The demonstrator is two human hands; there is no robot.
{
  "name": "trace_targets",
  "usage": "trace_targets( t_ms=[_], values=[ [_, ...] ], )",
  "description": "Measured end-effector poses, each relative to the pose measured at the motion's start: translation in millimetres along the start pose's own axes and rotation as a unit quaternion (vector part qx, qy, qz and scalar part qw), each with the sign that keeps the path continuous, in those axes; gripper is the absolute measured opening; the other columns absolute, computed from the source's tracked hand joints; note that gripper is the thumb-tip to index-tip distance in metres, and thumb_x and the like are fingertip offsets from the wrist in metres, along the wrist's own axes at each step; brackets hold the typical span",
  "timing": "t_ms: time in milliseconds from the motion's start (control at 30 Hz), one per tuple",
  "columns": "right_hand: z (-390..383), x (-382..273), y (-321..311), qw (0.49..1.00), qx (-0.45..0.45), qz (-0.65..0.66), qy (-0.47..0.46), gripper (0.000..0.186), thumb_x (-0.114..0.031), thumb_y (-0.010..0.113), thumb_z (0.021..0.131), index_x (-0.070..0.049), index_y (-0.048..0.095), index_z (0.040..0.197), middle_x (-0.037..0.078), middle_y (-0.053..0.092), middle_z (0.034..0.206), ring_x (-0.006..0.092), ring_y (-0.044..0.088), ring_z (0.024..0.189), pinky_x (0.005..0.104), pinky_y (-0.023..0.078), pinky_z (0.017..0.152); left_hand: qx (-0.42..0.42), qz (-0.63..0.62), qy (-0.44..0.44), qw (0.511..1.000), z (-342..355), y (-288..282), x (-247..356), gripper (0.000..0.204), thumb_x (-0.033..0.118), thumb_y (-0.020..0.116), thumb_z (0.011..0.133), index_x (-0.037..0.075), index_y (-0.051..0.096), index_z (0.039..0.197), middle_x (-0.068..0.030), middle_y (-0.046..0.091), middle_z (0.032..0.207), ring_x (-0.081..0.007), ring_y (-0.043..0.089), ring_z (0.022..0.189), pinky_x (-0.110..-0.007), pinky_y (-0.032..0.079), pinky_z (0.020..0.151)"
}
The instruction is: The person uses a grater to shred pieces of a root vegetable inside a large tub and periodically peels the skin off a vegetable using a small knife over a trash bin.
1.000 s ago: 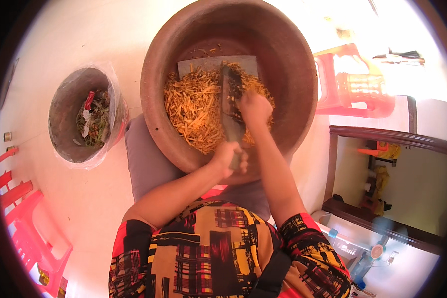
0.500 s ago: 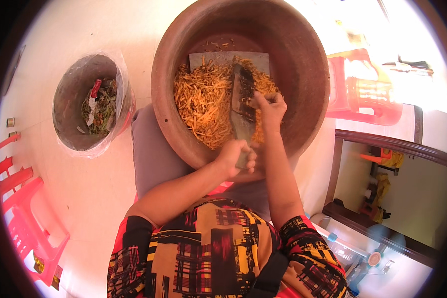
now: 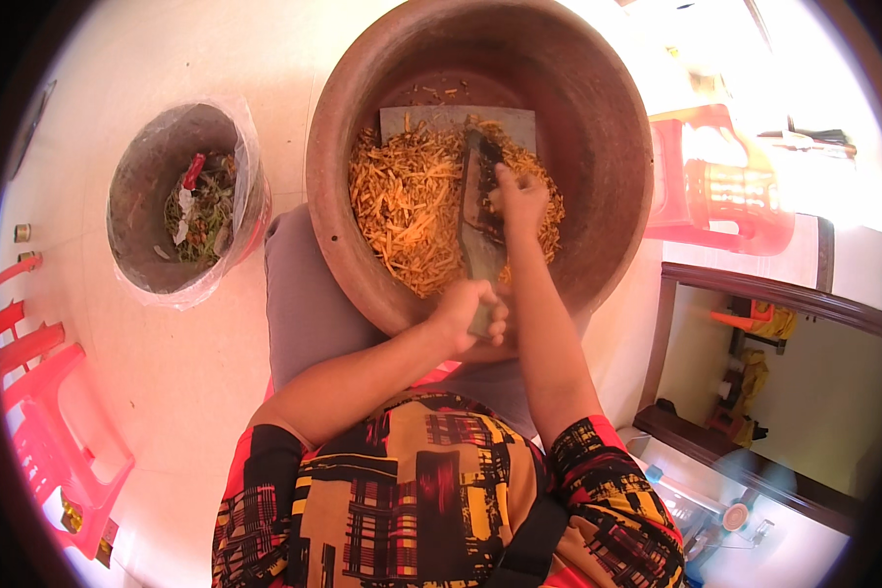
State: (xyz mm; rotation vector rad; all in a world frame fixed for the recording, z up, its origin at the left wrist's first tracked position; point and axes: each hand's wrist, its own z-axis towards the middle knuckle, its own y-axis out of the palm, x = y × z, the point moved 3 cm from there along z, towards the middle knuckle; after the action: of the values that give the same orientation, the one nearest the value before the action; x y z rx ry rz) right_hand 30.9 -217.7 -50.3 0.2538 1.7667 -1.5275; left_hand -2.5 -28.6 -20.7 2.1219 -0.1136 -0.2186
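My left hand (image 3: 468,312) is wrapped round the handle of a broad, flat-bladed knife (image 3: 480,257), which points away from me over the tub. Dark bits (image 3: 490,162) cling to the blade's wide far part. Beside that part, my right hand (image 3: 522,203) has its thumb and fingers bent together at the blade's right edge. What they pinch, if anything, is too small to make out. Beneath the knife lies a heap of yellow-orange shredded strips (image 3: 407,201), partly covering a grey board (image 3: 402,120) inside a large brown tub (image 3: 603,147).
To the left stands a bin (image 3: 132,240) lined with clear plastic, with plant scraps and a red piece inside. Red plastic chairs (image 3: 54,431) are at the lower left. A red plastic chair (image 3: 671,176) and a dark-framed mirror-like panel (image 3: 804,382) are on the right.
My right hand has shifted slightly up and left along the blade, its fingers drawn closer in. The left hand keeps its hold on the knife. The whole view has shifted slightly.
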Motion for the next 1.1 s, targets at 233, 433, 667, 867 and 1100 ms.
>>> trace_targets(
  t_ms=[233,433,667,867,1100],
  values=[
    [-8.7,-20.8,-6.9,0.974,0.033,-0.2,-0.103,0.025,-0.026,0.058,0.075,-0.002,0.063,0.072,0.021,0.062,0.067,0.0398,0.061,0.066,0.0466,0.047,0.061,0.012,-0.008,-0.007,1.0,5.6,-4.3,-6.6,0.025,0.008,0.041,0.076,0.002,0.049,0.1,-0.0105,0.051,0.066,-0.0227,0.047,0.049,-0.041,0.042,0.05],
    [31.9,-36.1,16.4,0.957,0.013,-0.289,-0.031,0.023,-0.025,0.057,0.073,-0.006,0.067,0.082,0.02,0.065,0.082,0.0368,0.064,0.081,0.0448,0.049,0.071,0.021,-0.019,0.006,1.0,5.9,-4.4,-4.3,0.018,0.009,0.043,0.076,0.001,0.051,0.09,-0.011,0.052,0.066,-0.0241,0.048,0.05,-0.04,0.042,0.047],
    [62.0,-27.4,35.7,0.954,-0.016,-0.296,-0.049,0.02,-0.018,0.056,0.073,-0.004,0.068,0.08,0.02,0.066,0.084,0.0366,0.065,0.081,0.0448,0.05,0.071,0.059,-0.02,0.02,0.998,5.8,-1.9,-4.2,0.015,0.01,0.046,0.076,-0.001,0.05,0.085,-0.0126,0.051,0.064,-0.0256,0.049,0.049,-0.039,0.041,0.044],
    [80.7,-11.8,44.4,0.962,-0.009,-0.269,-0.039,0.019,-0.017,0.056,0.073,-0.004,0.068,0.078,0.02,0.066,0.084,0.0364,0.064,0.08,0.0454,0.05,0.071,0.072,0.016,0.034,0.997,7.0,-5.4,-4.8,0.022,0.011,0.046,0.077,0.0,0.05,0.095,-0.0112,0.05,0.064,-0.0244,0.048,0.048,-0.041,0.041,0.044],
    [82.4,32.7,34.6,0.991,-0.134,0.007,-0.011,0.014,-0.015,0.062,0.07,-0.001,0.059,0.069,0.018,0.06,0.063,0.0334,0.059,0.059,0.0416,0.044,0.056,0.014,0.006,-0.009,1.0,4.5,-5.1,-4.7,0.031,0.011,0.043,0.078,0.001,0.046,0.106,-0.0103,0.049,0.063,-0.0225,0.047,0.048,-0.04,0.041,0.048]
  ],
)
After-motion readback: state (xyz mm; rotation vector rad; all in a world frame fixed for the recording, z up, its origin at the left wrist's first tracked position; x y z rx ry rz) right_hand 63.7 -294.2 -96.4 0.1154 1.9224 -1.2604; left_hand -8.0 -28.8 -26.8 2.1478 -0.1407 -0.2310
